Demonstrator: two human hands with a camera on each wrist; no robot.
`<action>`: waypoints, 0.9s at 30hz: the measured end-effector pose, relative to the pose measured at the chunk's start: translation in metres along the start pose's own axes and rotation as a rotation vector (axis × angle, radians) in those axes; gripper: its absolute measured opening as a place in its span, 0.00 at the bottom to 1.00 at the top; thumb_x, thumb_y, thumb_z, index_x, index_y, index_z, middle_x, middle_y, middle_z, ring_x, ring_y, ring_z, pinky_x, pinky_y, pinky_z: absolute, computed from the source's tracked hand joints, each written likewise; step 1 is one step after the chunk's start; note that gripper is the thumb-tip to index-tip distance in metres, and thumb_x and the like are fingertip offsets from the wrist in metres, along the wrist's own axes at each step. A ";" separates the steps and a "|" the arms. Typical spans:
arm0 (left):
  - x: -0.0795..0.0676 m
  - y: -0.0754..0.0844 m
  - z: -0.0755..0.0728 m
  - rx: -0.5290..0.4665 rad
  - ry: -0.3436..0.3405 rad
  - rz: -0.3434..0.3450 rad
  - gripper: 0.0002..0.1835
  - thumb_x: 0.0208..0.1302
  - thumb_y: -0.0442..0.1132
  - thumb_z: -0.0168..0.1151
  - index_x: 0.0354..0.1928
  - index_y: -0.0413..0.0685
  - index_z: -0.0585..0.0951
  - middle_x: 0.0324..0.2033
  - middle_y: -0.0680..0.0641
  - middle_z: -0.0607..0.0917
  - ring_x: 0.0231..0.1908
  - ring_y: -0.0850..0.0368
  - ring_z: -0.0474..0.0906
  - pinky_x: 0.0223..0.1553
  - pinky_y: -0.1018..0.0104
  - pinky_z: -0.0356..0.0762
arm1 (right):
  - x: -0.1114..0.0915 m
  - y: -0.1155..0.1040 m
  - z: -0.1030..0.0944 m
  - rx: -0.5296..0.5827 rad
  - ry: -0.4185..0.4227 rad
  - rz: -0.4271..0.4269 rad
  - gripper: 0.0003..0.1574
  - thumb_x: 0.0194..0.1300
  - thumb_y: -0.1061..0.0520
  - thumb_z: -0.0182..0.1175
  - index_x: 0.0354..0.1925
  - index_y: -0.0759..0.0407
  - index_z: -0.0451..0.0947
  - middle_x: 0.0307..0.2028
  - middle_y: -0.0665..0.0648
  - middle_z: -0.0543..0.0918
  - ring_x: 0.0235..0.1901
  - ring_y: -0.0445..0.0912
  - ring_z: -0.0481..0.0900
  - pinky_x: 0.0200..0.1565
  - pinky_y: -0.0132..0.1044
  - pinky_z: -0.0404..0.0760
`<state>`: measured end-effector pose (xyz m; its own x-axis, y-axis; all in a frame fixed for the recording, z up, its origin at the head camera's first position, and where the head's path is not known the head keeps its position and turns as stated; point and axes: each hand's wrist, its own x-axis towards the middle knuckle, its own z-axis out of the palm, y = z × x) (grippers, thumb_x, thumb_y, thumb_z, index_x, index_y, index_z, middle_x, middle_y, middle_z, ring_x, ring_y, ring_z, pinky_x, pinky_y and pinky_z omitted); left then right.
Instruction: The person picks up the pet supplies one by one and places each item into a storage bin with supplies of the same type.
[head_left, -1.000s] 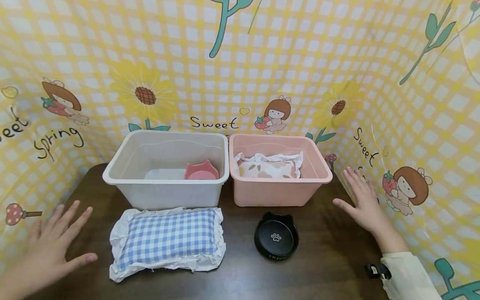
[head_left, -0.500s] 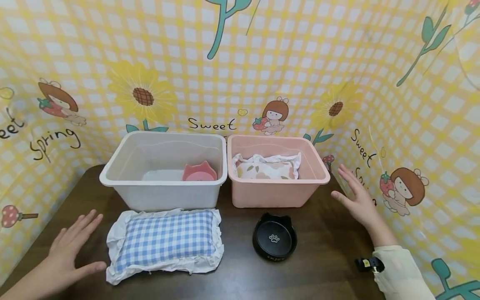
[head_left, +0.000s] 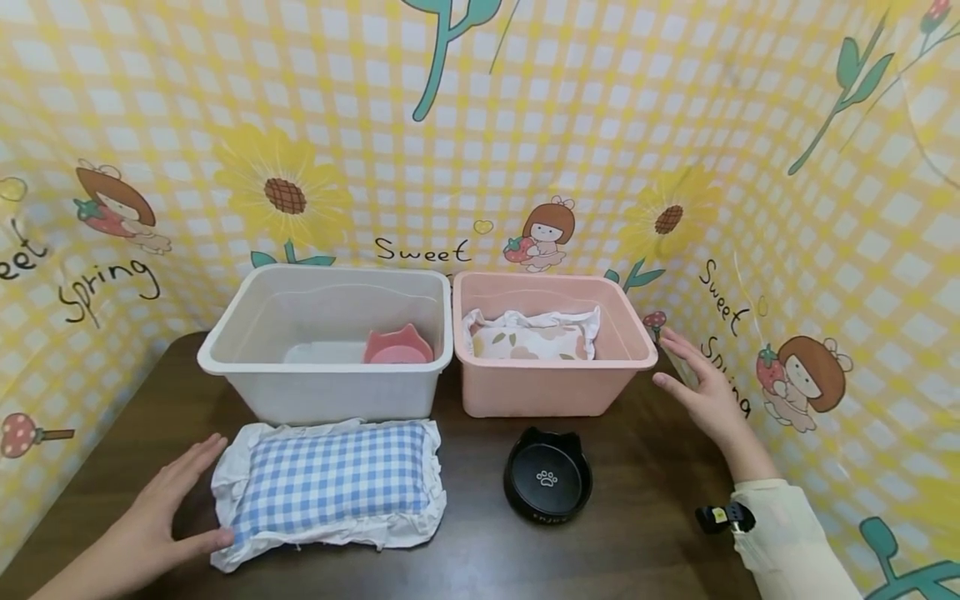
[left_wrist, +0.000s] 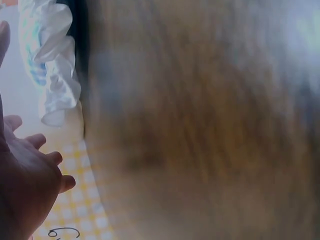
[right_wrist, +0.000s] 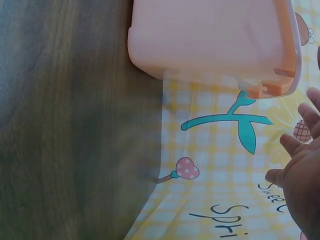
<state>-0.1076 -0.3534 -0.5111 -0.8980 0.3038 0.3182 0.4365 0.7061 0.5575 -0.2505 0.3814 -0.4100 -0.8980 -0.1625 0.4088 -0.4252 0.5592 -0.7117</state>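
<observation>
At the left end of a blue-and-white checked pillow (head_left: 337,479) with a white ruffled edge, my left hand (head_left: 153,517) is spread, thumb and fingertips right at the ruffle. The left wrist view shows the same hand (left_wrist: 30,175) with straight fingers, the pillow's ruffle (left_wrist: 57,75) ahead of it. My right hand (head_left: 708,400) is raised, fingers extended, close to the right end of a pink bin (head_left: 540,392). In that bin lies a floral pillow (head_left: 532,340) with a white ruffle. In the right wrist view the hand (right_wrist: 302,165) holds nothing.
A light grey bin (head_left: 345,396) stands left of the pink one, with a pink cat-eared bowl (head_left: 397,346) inside. A black cat-eared bowl (head_left: 548,479) with a paw print sits in front of the pink bin. Patterned cloth (head_left: 420,167) rises behind and beside the brown table (head_left: 622,533).
My left hand has moved right, up to the checked pillow's left end. My right hand has shifted left toward the pink bin. Bins, pillows and bowls stay where they were.
</observation>
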 end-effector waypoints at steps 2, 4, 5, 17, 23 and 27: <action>-0.001 0.001 0.003 -0.020 -0.010 -0.033 0.64 0.49 0.42 0.83 0.82 0.53 0.50 0.79 0.35 0.52 0.77 0.66 0.33 0.74 0.41 0.22 | 0.001 0.001 0.002 -0.009 0.001 0.003 0.37 0.67 0.66 0.66 0.72 0.57 0.70 0.78 0.58 0.62 0.77 0.37 0.54 0.72 0.67 0.52; -0.002 0.002 0.005 -0.054 -0.026 -0.065 0.63 0.50 0.42 0.82 0.82 0.54 0.50 0.78 0.32 0.52 0.79 0.46 0.35 0.69 0.23 0.27 | 0.002 0.002 0.004 -0.023 0.008 0.006 0.36 0.68 0.66 0.66 0.72 0.58 0.70 0.77 0.59 0.63 0.76 0.35 0.55 0.72 0.66 0.53; -0.002 0.002 0.006 -0.068 -0.034 -0.078 0.62 0.51 0.42 0.82 0.82 0.54 0.50 0.78 0.31 0.53 0.77 0.36 0.38 0.65 0.18 0.31 | 0.002 0.000 0.005 -0.033 0.011 0.010 0.36 0.68 0.65 0.66 0.72 0.59 0.70 0.77 0.59 0.63 0.76 0.35 0.55 0.72 0.65 0.53; 0.003 0.004 0.014 -0.018 -0.019 -0.080 0.54 0.49 0.48 0.83 0.77 0.51 0.64 0.73 0.33 0.64 0.71 0.32 0.54 0.71 0.26 0.42 | 0.002 -0.027 0.010 -0.030 0.026 0.017 0.29 0.71 0.61 0.65 0.68 0.63 0.74 0.73 0.60 0.70 0.77 0.49 0.59 0.71 0.29 0.58; 0.006 0.008 0.014 0.112 -0.007 -0.071 0.47 0.47 0.54 0.82 0.70 0.50 0.73 0.65 0.41 0.76 0.62 0.45 0.66 0.60 0.83 0.53 | 0.004 -0.011 0.014 -0.055 0.048 0.017 0.27 0.71 0.62 0.64 0.66 0.61 0.76 0.71 0.63 0.72 0.76 0.48 0.61 0.69 0.22 0.57; 0.009 0.014 0.009 0.130 -0.046 -0.124 0.45 0.48 0.57 0.81 0.67 0.48 0.75 0.62 0.39 0.79 0.58 0.37 0.72 0.55 0.72 0.69 | 0.004 -0.006 0.015 -0.033 0.059 -0.001 0.25 0.71 0.64 0.64 0.65 0.63 0.77 0.70 0.65 0.72 0.75 0.45 0.63 0.67 0.17 0.57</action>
<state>-0.1105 -0.3348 -0.5077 -0.9474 0.2360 0.2163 0.3141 0.8160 0.4852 -0.2533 0.3651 -0.4129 -0.8890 -0.1152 0.4432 -0.4213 0.5853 -0.6928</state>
